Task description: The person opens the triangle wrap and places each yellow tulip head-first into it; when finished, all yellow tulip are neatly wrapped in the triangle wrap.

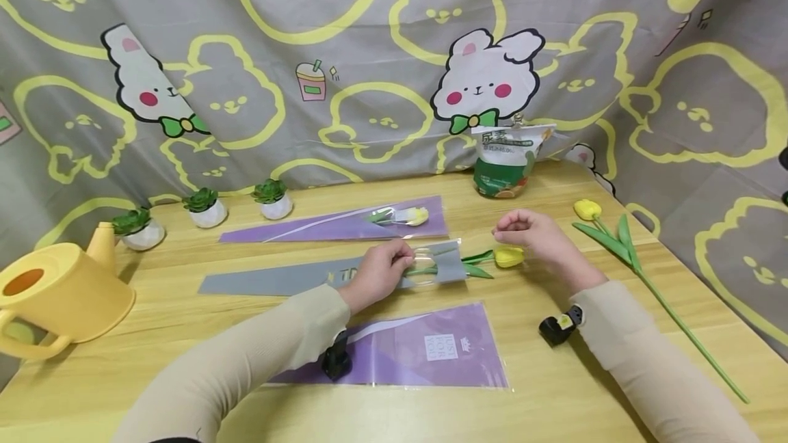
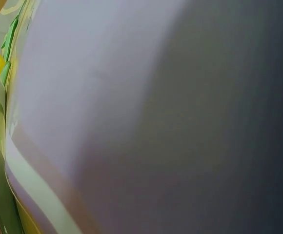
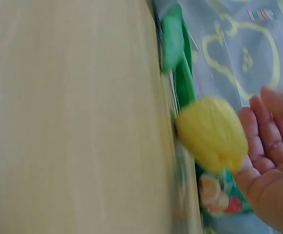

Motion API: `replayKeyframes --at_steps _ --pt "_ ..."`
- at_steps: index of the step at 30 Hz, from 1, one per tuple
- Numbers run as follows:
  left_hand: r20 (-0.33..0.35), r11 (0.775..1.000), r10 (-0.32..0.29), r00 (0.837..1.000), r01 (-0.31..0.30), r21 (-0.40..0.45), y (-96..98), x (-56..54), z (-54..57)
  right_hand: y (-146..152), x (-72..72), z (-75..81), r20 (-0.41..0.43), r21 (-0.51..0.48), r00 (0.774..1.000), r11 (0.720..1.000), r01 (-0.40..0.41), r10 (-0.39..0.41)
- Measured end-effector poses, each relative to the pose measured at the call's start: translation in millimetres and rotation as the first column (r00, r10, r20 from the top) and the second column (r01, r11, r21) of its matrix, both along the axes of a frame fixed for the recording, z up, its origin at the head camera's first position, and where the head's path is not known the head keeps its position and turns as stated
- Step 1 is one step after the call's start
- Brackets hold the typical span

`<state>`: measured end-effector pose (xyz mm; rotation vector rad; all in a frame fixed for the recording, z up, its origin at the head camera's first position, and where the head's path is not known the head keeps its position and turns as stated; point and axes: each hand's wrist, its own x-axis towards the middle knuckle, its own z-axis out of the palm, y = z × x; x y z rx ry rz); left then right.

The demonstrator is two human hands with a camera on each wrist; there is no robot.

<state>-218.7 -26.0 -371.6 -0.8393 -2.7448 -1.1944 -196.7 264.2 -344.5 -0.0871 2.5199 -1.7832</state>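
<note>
mid-frame in the head view, the left hand [image 1: 379,272] pinches the gray sleeve [image 1: 265,280] near its right end; the yellow tulip [image 1: 509,256] sticks out to the right of that grip. the right hand [image 1: 534,236], loosely curled and empty, is just beside it.

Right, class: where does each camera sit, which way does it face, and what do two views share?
Head: worn on the head, facing forward and down over the table; left hand, right hand and sleeves show.
Left wrist: worn there, facing a blurred purple wrapper; any hand is unclear.
Right wrist: worn there, facing a yellow flower and the curtain; right hand shows.
Head and right wrist share that flower.
</note>
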Motion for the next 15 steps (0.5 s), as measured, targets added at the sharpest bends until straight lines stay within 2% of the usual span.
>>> replayKeyframes --at_steps 2,7,12,15 --pt "0.002 1.000 0.002 1.000 -0.002 0.000 -0.1 0.0 0.4 9 2.7 -0.6 0.001 -0.047 1.000 0.999 -0.016 0.016" --pt "0.012 1.000 0.004 1.000 -0.004 -0.006 -0.8 0.1 1.1 29 6.8 -6.4 0.039 -0.093 0.994 0.991 -0.095 0.099" --pt "0.014 1.000 0.003 1.000 -0.003 -0.008 -1.9 -0.4 1.4 40 12.1 -11.0 0.085 -0.194 0.970 0.959 -0.208 0.228" --pt "0.016 1.000 0.001 1.000 -0.001 -0.004 -2.4 -0.5 1.9 42 16.2 -11.9 0.114 -0.215 0.956 0.947 -0.241 0.269"
